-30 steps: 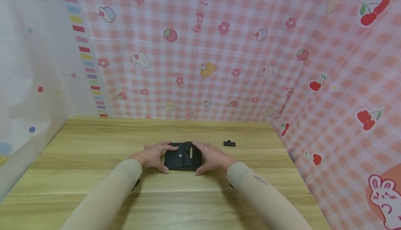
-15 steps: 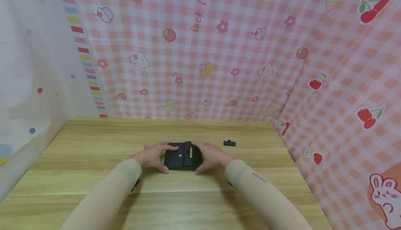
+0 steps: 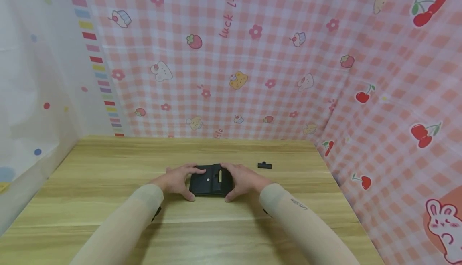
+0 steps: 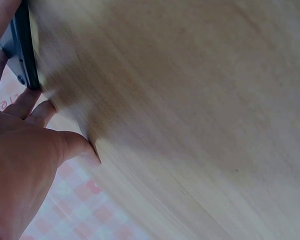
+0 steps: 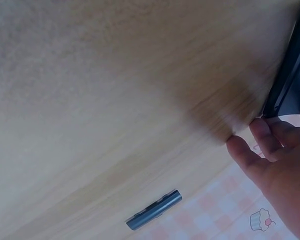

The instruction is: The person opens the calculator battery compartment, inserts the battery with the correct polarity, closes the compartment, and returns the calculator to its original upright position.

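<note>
A flat black device [image 3: 200, 185] lies on the wooden table with its back up. In its back is an uncovered battery slot holding a pale battery [image 3: 220, 176]. My left hand [image 3: 177, 181] grips the left end, thumb by the near edge and fingers over the far side. The right hand [image 3: 245, 181] holds the other end in the same way. Only the device's dark side [image 4: 26, 50] shows in the left wrist view, at the upper left. Right of the hands rests a small black battery cover [image 3: 264, 165], also seen low in the right wrist view.
The wooden table [image 3: 209, 237] ends at a pink checked cloth [image 3: 223, 56] hanging behind it and along the right. A white cloth [image 3: 32, 76] with coloured dots hangs at the left.
</note>
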Demonstrator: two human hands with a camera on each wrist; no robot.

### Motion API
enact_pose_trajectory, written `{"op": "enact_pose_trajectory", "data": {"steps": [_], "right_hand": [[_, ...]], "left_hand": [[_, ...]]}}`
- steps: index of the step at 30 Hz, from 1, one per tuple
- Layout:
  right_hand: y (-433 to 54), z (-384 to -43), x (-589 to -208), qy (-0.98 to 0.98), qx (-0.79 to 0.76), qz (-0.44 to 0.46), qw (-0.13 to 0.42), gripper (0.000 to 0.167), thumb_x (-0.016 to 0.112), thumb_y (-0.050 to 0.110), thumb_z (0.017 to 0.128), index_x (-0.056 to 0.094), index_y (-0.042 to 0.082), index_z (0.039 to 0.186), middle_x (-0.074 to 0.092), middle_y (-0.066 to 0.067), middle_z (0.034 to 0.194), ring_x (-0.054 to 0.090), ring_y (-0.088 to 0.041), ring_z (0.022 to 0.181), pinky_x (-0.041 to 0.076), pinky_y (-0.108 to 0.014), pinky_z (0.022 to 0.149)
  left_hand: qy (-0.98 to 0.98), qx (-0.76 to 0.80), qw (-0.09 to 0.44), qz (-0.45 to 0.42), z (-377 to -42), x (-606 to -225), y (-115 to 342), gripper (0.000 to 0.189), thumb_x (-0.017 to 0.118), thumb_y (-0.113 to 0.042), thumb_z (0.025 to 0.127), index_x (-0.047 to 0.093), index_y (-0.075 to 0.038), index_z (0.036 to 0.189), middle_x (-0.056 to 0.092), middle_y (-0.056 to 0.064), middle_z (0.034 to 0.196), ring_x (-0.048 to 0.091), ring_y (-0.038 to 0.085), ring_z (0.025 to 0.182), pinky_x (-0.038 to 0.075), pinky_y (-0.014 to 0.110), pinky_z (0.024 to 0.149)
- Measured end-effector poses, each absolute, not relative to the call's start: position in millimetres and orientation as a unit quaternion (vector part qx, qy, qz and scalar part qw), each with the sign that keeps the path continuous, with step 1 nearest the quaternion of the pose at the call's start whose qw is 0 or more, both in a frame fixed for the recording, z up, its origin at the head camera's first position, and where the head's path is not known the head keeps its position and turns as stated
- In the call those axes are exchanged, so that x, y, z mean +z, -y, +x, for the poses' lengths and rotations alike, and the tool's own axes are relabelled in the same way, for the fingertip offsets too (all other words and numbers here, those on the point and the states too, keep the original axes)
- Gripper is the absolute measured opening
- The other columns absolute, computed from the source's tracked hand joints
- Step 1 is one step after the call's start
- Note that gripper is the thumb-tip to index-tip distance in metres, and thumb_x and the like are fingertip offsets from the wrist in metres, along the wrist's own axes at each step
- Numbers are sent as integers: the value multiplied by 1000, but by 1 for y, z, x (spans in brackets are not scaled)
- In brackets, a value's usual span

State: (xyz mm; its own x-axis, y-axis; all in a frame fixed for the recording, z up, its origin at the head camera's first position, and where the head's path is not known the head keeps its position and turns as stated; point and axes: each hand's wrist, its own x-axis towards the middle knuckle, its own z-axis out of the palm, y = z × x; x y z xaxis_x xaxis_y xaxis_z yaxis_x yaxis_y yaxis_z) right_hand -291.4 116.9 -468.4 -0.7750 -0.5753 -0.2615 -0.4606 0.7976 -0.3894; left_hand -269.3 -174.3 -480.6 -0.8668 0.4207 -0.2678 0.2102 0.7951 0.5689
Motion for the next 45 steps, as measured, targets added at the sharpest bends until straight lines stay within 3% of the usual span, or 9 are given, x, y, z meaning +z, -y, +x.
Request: {"op": "enact_pose_trajectory", "data": {"steps": [21, 33, 45], "right_hand": [[-116, -296, -469, -928, -174, -264, 195, 118, 99, 42, 74, 28, 26, 167, 47, -12, 164, 45, -31, 150, 41, -53, 124], [-114, -297, -471, -926, -195, -253, 202, 118, 101, 38, 70, 31, 26, 165, 48, -15, 157, 49, -29, 142, 44, -52, 121], [-114, -298, -467, -917, -234, -222, 233, 123, 102, 34, 66, 30, 32, 165, 47, -17, 151, 50, -28, 131, 43, -54, 118]], "left_hand": [[-927, 274, 191, 169, -271, -483, 175, 96, 100, -29, 75, 52, -35, 159, 27, 16, 177, 27, 47, 162, 0, 85, 122], [-921, 293, 182, 182, -271, -482, 174, 107, 99, -25, 70, 45, -22, 163, 36, 18, 173, 35, 46, 159, 9, 80, 124], [-916, 308, 190, 171, -269, -478, 173, 106, 99, -26, 69, 48, -21, 161, 38, 18, 172, 35, 45, 159, 6, 78, 127]]}}
